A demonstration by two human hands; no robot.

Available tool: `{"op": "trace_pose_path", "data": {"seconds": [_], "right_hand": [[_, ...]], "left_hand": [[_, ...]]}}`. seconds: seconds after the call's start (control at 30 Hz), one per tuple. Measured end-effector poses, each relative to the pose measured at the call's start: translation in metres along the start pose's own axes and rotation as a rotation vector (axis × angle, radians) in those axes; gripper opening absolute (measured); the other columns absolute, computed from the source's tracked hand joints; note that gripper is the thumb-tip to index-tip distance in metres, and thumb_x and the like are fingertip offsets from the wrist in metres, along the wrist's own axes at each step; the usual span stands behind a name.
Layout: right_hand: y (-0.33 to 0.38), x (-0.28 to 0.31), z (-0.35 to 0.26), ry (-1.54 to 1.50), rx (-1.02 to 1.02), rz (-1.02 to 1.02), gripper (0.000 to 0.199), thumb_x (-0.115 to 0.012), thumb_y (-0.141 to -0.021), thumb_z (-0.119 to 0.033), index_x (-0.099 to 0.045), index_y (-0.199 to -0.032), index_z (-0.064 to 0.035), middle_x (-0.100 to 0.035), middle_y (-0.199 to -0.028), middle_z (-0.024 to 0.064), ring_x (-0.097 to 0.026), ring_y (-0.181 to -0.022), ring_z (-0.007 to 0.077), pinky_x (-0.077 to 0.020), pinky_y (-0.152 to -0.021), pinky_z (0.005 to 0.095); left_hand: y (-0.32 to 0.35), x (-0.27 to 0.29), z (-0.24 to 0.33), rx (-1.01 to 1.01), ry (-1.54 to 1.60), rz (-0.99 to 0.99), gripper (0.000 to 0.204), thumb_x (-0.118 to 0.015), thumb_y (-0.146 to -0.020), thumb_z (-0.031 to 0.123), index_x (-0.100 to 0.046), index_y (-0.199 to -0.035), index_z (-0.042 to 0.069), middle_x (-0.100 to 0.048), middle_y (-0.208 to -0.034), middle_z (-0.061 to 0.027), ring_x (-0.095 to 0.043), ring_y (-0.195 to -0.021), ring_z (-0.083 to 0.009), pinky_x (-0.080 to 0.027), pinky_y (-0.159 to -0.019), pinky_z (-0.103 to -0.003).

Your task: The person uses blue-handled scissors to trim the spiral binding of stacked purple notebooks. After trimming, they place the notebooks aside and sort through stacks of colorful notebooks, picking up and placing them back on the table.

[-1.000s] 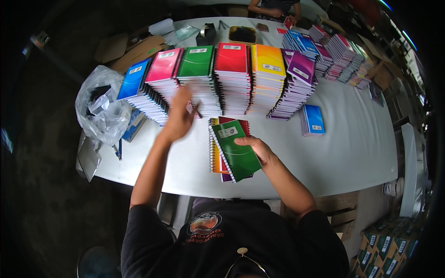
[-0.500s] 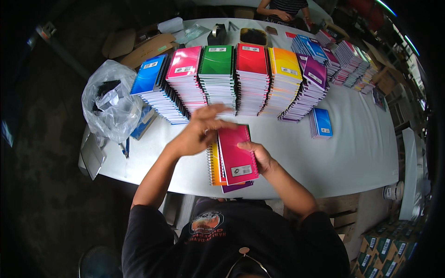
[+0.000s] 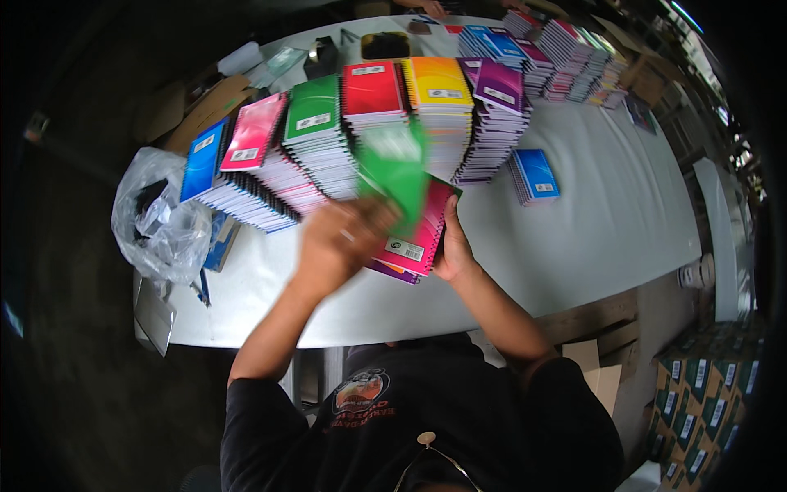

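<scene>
The notebook covers look smooth and glossy, the bag is of crinkled clear plastic, and the shirt is of matt cloth.

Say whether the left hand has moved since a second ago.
Yes: the left hand has moved right and away from the pink stack.

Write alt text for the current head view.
A person's left hand holds a motion-blurred green notebook, overlapping in view a pink notebook gripped by the right hand. Beyond, tall notebook stacks in blue, pink, green, red, yellow and purple stand on a white table.
</scene>
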State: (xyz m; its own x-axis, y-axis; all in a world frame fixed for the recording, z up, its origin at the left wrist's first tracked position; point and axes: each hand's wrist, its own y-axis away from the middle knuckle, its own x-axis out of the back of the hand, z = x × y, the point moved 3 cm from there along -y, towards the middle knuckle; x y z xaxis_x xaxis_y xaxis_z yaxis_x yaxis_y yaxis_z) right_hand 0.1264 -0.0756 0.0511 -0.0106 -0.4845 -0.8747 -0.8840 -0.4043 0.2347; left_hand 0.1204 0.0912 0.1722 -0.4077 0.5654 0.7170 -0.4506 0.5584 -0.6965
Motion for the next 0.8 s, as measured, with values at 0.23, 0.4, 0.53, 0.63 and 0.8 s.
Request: {"op": "trace_pose_path", "data": {"seconds": [0.23, 0.4, 0.53, 0.63, 0.8], "right_hand": [[0.013, 0.018, -0.029, 0.036, -0.006, 0.112, 0.042, -0.058, -0.086, -0.029, -0.051, -0.118, -0.0026, -0.058, -0.111, 0.0122, -0.058, -0.102, 0.0236, -0.0465, -0.091, 0.0398], [0.016, 0.033, -0.056, 0.059, 0.032, 0.069, 0.051, -0.056, -0.087, -0.039, -0.047, -0.123, -0.0042, -0.056, -0.116, 0.0115, -0.056, -0.106, 0.0229, -0.0464, -0.091, 0.0389], [0.028, 0.038, -0.069, -0.058, -0.171, -0.142, 0.062, -0.050, -0.087, -0.052, -0.043, -0.128, -0.0061, -0.053, -0.121, 0.0114, -0.054, -0.110, 0.0215, -0.0456, -0.092, 0.0376], [0.037, 0.028, -0.062, -0.025, -0.245, -0.183, 0.061, -0.054, -0.087, -0.043, -0.039, -0.132, -0.0045, -0.051, -0.124, 0.0140, -0.054, -0.109, 0.0220, -0.0440, -0.094, 0.0370], [0.039, 0.039, -0.058, 0.492, 0.155, -0.228, 0.060, -0.068, -0.076, -0.015, -0.041, -0.127, -0.0020, -0.055, -0.115, 0.0095, -0.055, -0.104, 0.0182, -0.0441, -0.091, 0.0332]], "left_hand": [[-0.080, -0.036, -0.030, 0.139, -0.090, 0.046, 0.069, -0.070, -0.075, 0.031, -0.041, -0.132, 0.005, -0.050, -0.128, -0.0149, -0.045, -0.118, -0.0329, -0.033, -0.099, -0.044], [-0.093, -0.045, -0.054, 0.476, 0.010, -0.256, 0.027, -0.055, -0.085, 0.011, -0.059, -0.111, 0.002, -0.064, -0.104, -0.0132, -0.062, -0.097, -0.0295, -0.047, -0.087, -0.037], [-0.056, -0.036, -0.006, 0.372, 0.980, 0.078, 0.019, -0.057, -0.074, -0.005, -0.063, -0.090, 0.004, -0.065, -0.090, -0.0107, -0.062, -0.085, -0.0236, -0.047, -0.077, -0.031], [-0.045, -0.065, 0.012, 0.139, 0.614, -0.360, 0.027, -0.058, -0.074, -0.002, -0.060, -0.099, 0.005, -0.059, -0.111, -0.0127, -0.052, -0.108, -0.0227, -0.035, -0.093, -0.037], [0.031, -0.098, 0.011, 0.846, 1.288, -0.220, 0.090, -0.075, -0.074, 0.025, -0.019, -0.143, 0.008, -0.041, -0.134, -0.0159, -0.037, -0.127, -0.0260, -0.027, -0.105, -0.039]]}}
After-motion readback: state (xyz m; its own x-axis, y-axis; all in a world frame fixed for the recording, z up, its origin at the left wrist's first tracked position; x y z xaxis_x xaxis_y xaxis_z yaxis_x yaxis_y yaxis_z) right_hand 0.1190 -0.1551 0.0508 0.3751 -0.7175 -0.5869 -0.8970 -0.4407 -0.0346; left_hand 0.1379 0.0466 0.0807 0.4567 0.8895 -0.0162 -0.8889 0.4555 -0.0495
